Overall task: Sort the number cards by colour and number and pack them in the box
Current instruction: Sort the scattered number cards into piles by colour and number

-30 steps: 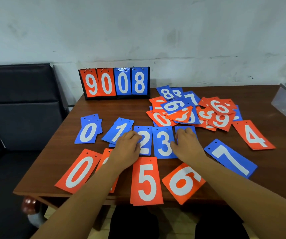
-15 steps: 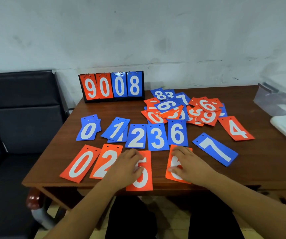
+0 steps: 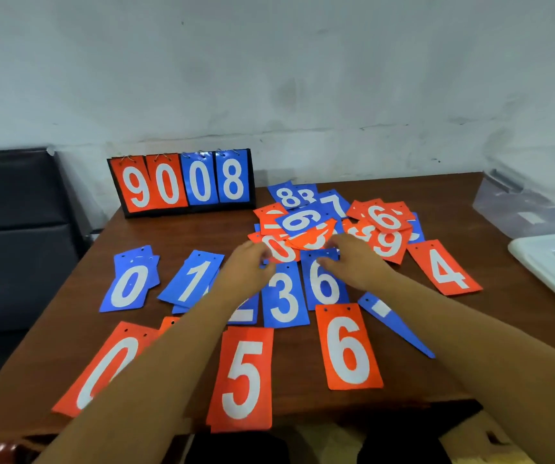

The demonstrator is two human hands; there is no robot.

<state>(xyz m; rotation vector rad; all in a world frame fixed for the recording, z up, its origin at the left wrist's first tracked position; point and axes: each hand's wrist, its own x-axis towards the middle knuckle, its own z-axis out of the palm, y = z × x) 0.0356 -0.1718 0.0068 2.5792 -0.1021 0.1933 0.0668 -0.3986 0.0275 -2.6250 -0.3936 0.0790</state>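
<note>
On the brown table (image 3: 403,189), a blue row lies face up: 0 (image 3: 128,286), 1 (image 3: 192,279), a mostly hidden 2 (image 3: 246,313), 3 (image 3: 283,299) and 6 (image 3: 324,286). Nearer me are orange 0 (image 3: 102,366), 5 (image 3: 242,380) and 6 (image 3: 348,349). A mixed pile (image 3: 306,219) of orange and blue cards sits behind. My left hand (image 3: 249,266) reaches an orange 0 at the pile's near edge. My right hand (image 3: 353,262) is over the blue 6's top edge. Both are blurred, so their grip is unclear.
An orange 4 (image 3: 447,266) lies apart at the right; a blue card (image 3: 396,326) shows under my right forearm. A flip scoreboard (image 3: 182,182) reading 9008 stands at the back. A clear plastic box (image 3: 530,209) and white lid (image 3: 554,262) sit far right. A black chair (image 3: 11,229) stands left.
Both hands left the orange 5 and 6 at the near edge and moved forward to the pile. The orange 6 now lies straight below the blue 6.
</note>
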